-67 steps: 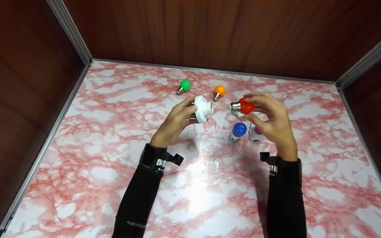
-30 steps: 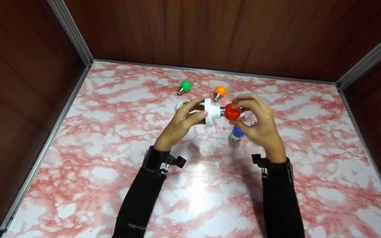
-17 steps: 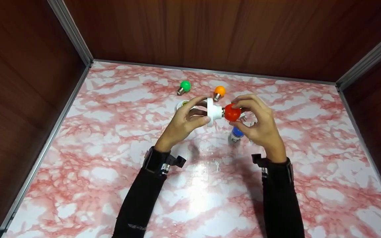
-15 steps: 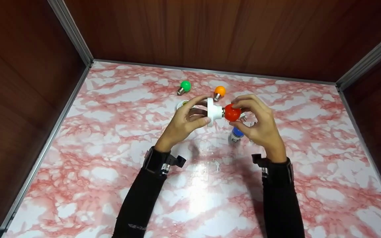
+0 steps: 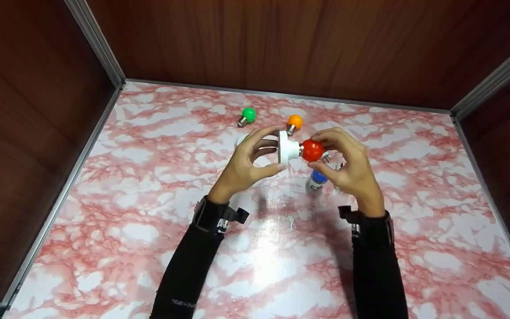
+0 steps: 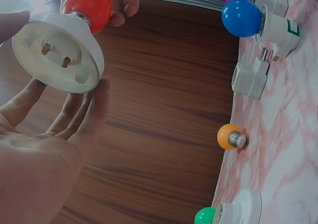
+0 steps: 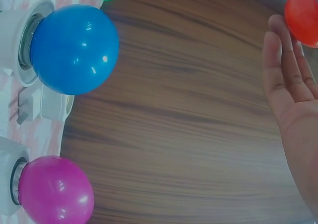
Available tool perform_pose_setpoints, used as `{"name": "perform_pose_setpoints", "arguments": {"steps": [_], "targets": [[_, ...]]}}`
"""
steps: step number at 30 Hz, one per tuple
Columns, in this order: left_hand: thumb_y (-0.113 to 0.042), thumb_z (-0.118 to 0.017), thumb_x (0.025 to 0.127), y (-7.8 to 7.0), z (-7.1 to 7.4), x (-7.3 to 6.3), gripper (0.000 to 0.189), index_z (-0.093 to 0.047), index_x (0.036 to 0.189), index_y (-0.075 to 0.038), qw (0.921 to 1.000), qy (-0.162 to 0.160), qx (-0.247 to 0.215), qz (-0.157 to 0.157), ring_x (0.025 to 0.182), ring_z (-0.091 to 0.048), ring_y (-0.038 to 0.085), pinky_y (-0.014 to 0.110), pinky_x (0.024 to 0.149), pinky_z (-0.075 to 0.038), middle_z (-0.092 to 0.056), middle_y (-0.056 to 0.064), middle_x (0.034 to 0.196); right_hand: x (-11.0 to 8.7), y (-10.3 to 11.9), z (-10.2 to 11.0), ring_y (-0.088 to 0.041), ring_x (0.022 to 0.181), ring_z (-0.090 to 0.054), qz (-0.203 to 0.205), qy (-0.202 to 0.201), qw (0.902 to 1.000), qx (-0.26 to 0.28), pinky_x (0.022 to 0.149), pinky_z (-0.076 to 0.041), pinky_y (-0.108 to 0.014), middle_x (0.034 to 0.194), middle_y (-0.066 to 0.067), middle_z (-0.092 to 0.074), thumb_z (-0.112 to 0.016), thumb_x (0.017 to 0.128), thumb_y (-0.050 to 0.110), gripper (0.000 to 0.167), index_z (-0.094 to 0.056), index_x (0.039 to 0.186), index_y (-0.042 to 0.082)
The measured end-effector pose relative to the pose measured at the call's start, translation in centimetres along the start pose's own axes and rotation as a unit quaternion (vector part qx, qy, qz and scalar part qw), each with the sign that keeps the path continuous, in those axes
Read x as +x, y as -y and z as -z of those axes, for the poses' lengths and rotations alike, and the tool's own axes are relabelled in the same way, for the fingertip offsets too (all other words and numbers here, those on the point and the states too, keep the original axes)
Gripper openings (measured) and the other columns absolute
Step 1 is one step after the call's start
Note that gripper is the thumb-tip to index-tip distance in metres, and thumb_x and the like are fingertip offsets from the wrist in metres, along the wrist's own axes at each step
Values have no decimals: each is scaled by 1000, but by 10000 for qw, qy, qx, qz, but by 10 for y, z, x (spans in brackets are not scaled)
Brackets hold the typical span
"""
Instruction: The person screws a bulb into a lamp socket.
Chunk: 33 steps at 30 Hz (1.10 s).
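In the head view my left hand [image 5: 242, 166] holds a white round lamp holder [image 5: 284, 148] by the rim of its base, thumb below and fingers above. The holder's mouth faces right. My right hand [image 5: 353, 168] pinches a red light bulb [image 5: 312, 150] between thumb and fingers. The bulb's metal screw base sits partly inside the holder's mouth, with a short bit of thread showing. Both things are held up above the table. From the left wrist view, the underside of the lamp holder [image 6: 59, 60] shows two brass-coloured contacts.
On the marbled table [image 5: 148, 248] lie a green bulb [image 5: 249, 114] and an orange bulb [image 5: 295, 121]. A blue bulb [image 6: 242, 18] and a magenta bulb [image 7: 57, 190] sit in white plug adapters. Another plug adapter [image 6: 251, 77] and a second lamp holder [image 6: 248, 206] are near. Dark wood panels [image 5: 281, 48] enclose the table.
The right hand has brought the red bulb left to the lamp holder, and its base has entered the mouth. Just now the left thumb and fingers have shifted slightly on the holder's rim.
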State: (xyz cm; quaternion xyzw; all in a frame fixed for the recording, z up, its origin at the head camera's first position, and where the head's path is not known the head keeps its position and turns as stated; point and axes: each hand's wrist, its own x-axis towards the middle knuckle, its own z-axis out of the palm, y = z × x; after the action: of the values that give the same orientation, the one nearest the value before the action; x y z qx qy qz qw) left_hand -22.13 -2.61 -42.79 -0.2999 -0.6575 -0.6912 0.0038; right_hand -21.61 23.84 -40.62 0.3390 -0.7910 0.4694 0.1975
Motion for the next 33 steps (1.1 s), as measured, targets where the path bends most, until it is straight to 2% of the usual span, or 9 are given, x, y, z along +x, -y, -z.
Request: {"name": "perform_pose_setpoints", "arguments": {"steps": [11,17,25,33], "targets": [[-6,-86,86,3,0,1,78,-50,155,-2,9988,10,381,-306,137,-63,28,43,116,-55,-52,17,154,-1,-2,3,0,103,-71,-174,22,9998,-139,93,-58,-15,115,-15,-77,-89,79,-4,50,-71,126,1],[-5,-87,84,3,-1,1,75,-55,151,-3,9980,-21,426,-471,136,-62,26,45,116,-56,-54,17,150,-2,-4,3,2,100,-70,-254,50,9994,-249,92,-58,-14,112,-17,-79,-85,82,-5,48,-71,128,0],[-1,-87,81,5,-2,1,74,-58,148,-3,9949,-48,582,-821,140,-57,23,55,116,-54,-53,16,151,-2,-3,4,0,98,-71,-430,155,9978,-482,93,-56,-13,111,-14,-81,-80,89,1,43,-69,131,0],[-4,-86,81,6,-2,1,69,-61,145,-9,9845,-93,1381,-1073,142,-55,19,39,117,-52,-52,13,154,-1,-2,2,-5,93,-76,-421,123,9974,-577,87,-59,-12,108,-14,-82,-76,94,2,37,-68,130,1]]}}
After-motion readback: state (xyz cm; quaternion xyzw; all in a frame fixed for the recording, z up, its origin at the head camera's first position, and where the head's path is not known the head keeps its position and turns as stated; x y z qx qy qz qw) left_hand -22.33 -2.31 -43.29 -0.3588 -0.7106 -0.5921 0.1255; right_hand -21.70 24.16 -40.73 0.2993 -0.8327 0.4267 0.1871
